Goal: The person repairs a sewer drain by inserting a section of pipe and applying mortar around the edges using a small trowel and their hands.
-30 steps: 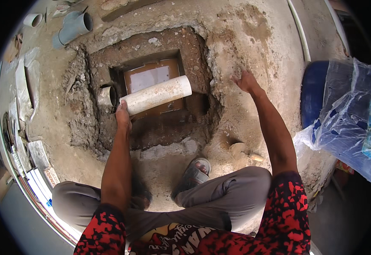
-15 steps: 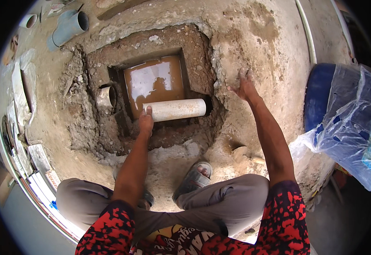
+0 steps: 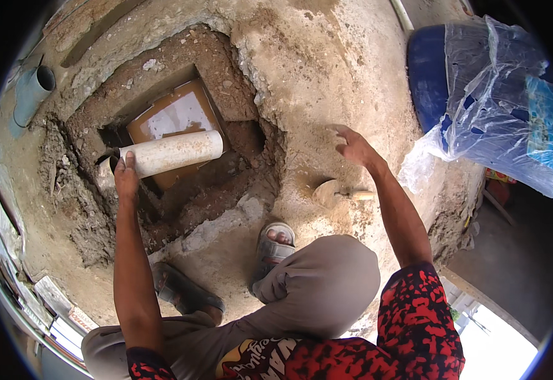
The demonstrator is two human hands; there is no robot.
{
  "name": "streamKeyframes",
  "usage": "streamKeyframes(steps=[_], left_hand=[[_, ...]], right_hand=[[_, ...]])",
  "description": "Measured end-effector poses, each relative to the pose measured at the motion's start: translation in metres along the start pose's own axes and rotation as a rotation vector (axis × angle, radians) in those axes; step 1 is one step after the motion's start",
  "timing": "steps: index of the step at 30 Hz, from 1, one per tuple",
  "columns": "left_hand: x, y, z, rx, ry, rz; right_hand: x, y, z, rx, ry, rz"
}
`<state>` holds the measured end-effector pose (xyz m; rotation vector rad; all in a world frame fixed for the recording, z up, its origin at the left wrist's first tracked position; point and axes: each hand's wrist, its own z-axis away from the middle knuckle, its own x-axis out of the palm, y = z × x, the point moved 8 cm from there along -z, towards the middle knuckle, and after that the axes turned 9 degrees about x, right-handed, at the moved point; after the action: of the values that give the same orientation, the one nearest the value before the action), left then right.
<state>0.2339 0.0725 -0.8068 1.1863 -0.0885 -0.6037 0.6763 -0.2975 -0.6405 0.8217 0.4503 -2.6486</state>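
Note:
My left hand (image 3: 126, 175) grips the left end of a white plastic pipe (image 3: 176, 152), mud-spotted, thumb and fingers over its rim. The pipe lies across a square pit, above brown water (image 3: 184, 113). Its left end is close to a short pipe stub (image 3: 106, 167) in the pit's left wall, which my hand and the pipe partly hide. My right hand (image 3: 356, 150) is empty, fingers apart, over the concrete floor to the right. Below it lies a trowel (image 3: 327, 192) with a pale handle.
Broken concrete (image 3: 219, 221) edges the pit, close to my sandalled feet. A blue-grey pipe fitting (image 3: 32, 98) stands at the far left. To the right, clear plastic sheeting (image 3: 488, 107) covers part of a blue barrel (image 3: 426, 76). Boards (image 3: 61, 316) lie at the lower left.
The pipe has shifted left with my left hand, away from the pit's right side toward the stub. My right hand is nearer the trowel. The view has swung right.

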Motion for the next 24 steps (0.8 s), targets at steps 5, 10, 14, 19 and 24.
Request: streamKeyframes(steps=[5,10,14,19,24], left_hand=[[0.009,0.055,-0.019,-0.09,-0.059,-0.118],[-0.026,0.15,-0.06,-0.013,-0.246,-0.372],[-0.049,0.216,-0.05,0.166,-0.239,-0.398],[-0.099,0.208,-0.035,0.27,-0.094,-0.478],[-0.116,0.178,-0.021,0.265,-0.184,-0.685]], right_hand=[[0.077,0.187,0.105,0.286,0.081,0.491],[0.085,0.17,0.128,-0.082,0.426,0.409],[0.033,0.06,0.165,-0.168,0.329,0.392],[0.019,-0.111,0.134,-0.269,0.28,0.586],[0.099,-0.172,0.044,-0.388,0.187,0.973]])
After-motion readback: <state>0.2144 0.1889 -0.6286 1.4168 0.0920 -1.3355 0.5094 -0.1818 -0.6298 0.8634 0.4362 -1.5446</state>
